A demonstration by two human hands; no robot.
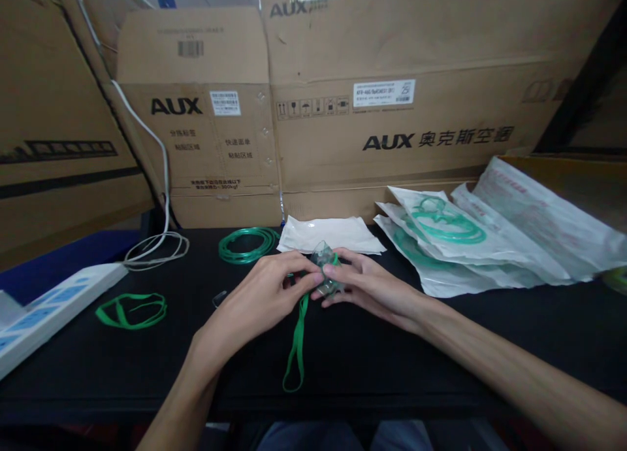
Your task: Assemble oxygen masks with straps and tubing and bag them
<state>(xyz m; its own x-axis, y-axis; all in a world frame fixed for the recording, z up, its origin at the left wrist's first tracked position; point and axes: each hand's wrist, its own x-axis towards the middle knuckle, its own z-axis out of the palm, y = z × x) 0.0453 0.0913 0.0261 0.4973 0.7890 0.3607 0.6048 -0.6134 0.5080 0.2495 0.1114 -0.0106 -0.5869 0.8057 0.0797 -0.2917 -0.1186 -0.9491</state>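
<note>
Between my two hands, above the black table, is a clear green-tinted oxygen mask [322, 255]. My left hand [279, 284] pinches its left side with thumb and fingers. The fingers of my right hand [360, 278] wrap round the right side, the thumb pressed on the front. A green elastic strap [298, 346] hangs in a loop below the mask, near my left fingertips. Part of the mask is hidden behind my fingers. A small clear piece [220, 299] lies on the table, partly covered by my left wrist.
Coiled green tubing [248, 244] and a white pouch [330, 234] lie at the back. Left are a green elastic band [132, 312], a power strip [63, 314] and a white cable [164, 150]. Packaged mask sets [450, 242] are piled right. Cardboard boxes [323, 144] wall the back.
</note>
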